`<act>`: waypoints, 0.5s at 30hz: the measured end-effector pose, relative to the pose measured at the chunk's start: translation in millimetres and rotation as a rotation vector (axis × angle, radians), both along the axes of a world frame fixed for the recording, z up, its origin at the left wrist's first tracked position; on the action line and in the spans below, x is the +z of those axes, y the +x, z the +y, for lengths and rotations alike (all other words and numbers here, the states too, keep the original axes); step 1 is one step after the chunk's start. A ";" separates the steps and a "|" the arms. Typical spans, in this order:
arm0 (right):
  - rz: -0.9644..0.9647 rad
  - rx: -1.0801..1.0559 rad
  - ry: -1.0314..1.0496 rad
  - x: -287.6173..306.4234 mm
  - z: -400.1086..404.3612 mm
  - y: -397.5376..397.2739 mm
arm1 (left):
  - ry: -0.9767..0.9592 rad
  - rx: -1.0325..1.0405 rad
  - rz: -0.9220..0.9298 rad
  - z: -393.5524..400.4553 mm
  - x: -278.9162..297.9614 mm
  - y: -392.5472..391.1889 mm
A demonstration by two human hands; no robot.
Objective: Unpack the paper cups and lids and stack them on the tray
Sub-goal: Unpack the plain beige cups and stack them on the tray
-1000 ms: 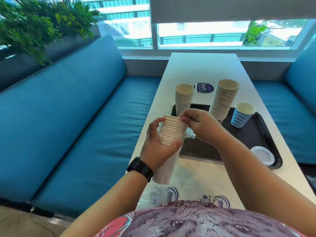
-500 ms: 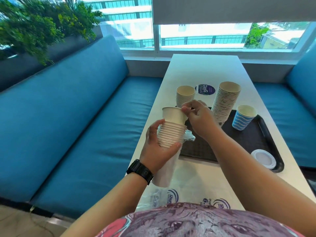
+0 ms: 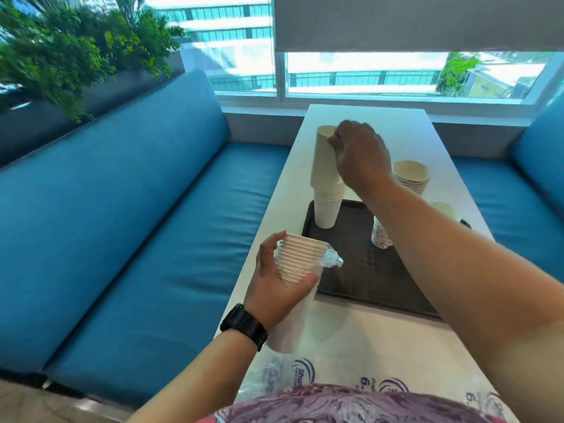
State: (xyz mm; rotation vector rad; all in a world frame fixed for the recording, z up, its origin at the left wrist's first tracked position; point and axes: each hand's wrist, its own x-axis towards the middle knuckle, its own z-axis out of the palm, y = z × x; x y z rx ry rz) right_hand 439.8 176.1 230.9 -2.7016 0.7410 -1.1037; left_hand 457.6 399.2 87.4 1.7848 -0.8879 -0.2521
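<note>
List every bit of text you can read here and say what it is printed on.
"Shu", cut off beside a blue swirl logo: on the clear plastic wrapper lying on the table's near end.
"6." under "Pap", both cut off: same wrapper, further right.
A second "6." at the right edge, partly hidden.
The patterned cup on the tray: print too blurred to read.
Watch: no readable text.

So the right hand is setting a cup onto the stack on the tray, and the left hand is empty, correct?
Not quite. In the head view the left hand is not empty: it holds the wrapped sleeve of cups. The right hand is indeed setting a cup onto the stack on the tray.
</note>
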 end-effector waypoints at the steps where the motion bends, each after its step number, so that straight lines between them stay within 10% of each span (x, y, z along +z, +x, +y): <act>1: 0.003 -0.015 -0.062 3.5 -6.2 5.5 | 0.001 0.000 0.005 -0.2 -0.7 1.0; 15: 0.348 -0.016 -0.203 -65.7 -43.5 32.1 | -0.007 0.047 0.084 -0.8 -9.4 13.3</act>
